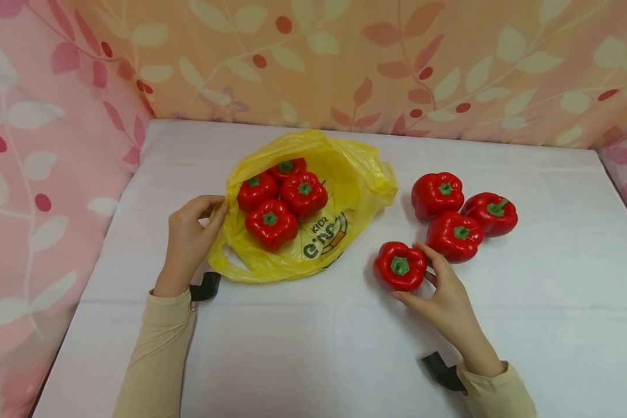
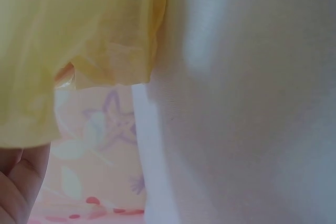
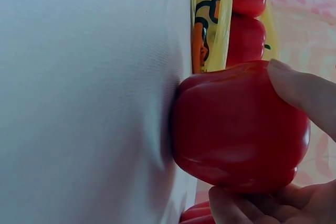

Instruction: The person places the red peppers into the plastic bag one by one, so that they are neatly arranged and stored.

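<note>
My left hand pinches the left rim of a yellow plastic bag, which lies on its side with its mouth held up. Inside it sit several red bell peppers with green stems. To the right of the bag, my right hand holds another red bell pepper between thumb and fingers. In the right wrist view this bell pepper appears to rest on the table. The left wrist view shows the bag close up, with the left fingers below it at the corner.
Three more bell peppers stand grouped just beyond the right hand. A white cloth covers the table. Patterned curtains with leaves and berries hang behind it and along the sides. Black wrist mounts show on both arms.
</note>
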Demonstrator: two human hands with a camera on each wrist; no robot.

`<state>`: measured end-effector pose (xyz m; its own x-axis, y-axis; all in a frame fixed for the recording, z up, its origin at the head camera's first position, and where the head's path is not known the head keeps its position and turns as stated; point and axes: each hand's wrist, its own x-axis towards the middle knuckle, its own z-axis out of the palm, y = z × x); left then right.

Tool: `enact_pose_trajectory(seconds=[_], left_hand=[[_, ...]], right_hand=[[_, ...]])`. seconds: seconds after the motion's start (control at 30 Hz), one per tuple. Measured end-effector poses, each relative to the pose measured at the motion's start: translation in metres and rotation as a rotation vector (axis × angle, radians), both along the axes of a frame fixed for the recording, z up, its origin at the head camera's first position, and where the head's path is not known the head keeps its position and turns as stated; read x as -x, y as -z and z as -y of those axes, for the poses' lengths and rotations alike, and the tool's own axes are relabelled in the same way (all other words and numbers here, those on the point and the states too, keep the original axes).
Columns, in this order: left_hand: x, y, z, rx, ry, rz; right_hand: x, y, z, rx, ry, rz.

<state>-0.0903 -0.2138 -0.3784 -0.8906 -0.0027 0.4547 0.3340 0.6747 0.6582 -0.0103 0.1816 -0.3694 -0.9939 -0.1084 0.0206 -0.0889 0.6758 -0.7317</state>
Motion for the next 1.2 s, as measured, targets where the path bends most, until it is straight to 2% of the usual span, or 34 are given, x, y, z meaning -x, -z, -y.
enact_pose_trajectory(seconds=[0.17,0.5,0.8,1.2], left_hand=[[0.000,-0.001,-0.001,0.000,-0.003,0.009],[-0.001,-0.002,-0.001,-0.005,-0.006,0.014],[0.000,0.000,-0.001,-0.004,0.002,0.001],[0.000,0.001,-0.001,0.010,-0.007,0.013]], right_hand=[[0.001,0.000,0.001,0.034,0.018,0.033],[0.001,0.005,0.002,0.086,0.053,0.025],[0.003,0.010,0.000,0.186,0.006,0.161],[0.006,0.015,-0.001,0.194,0.013,0.113]])
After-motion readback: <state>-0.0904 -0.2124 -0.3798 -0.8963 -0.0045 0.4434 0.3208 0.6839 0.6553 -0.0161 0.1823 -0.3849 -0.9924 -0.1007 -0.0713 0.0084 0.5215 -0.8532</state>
